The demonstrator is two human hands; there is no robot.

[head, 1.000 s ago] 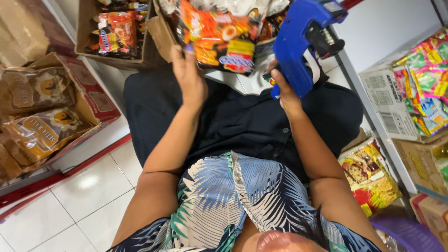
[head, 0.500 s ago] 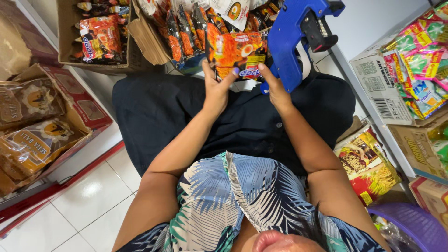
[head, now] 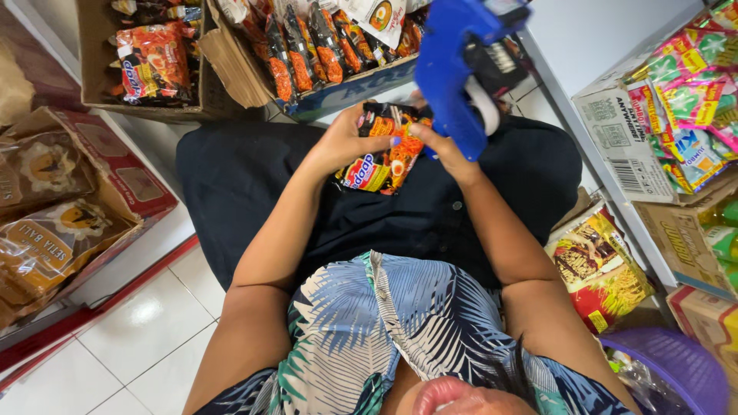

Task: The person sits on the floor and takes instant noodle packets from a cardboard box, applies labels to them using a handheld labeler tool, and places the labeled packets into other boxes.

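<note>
My left hand grips an orange and black noodle packet over my dark lap. My right hand holds a blue price-label gun by its handle, nose pointing up and away, and its fingers also touch the packet's right edge. Just beyond my knees stands an open cardboard box filled with several upright packets of the same kind.
A second cardboard box with orange packets sits at the far left. Brown snack bags lie in a red-edged carton on the left. Boxes of colourful sachets, a yellow-red packet and a purple basket crowd the right.
The packet has come out of the box and down onto my lap with both hands. The label gun has swung closer above it.
</note>
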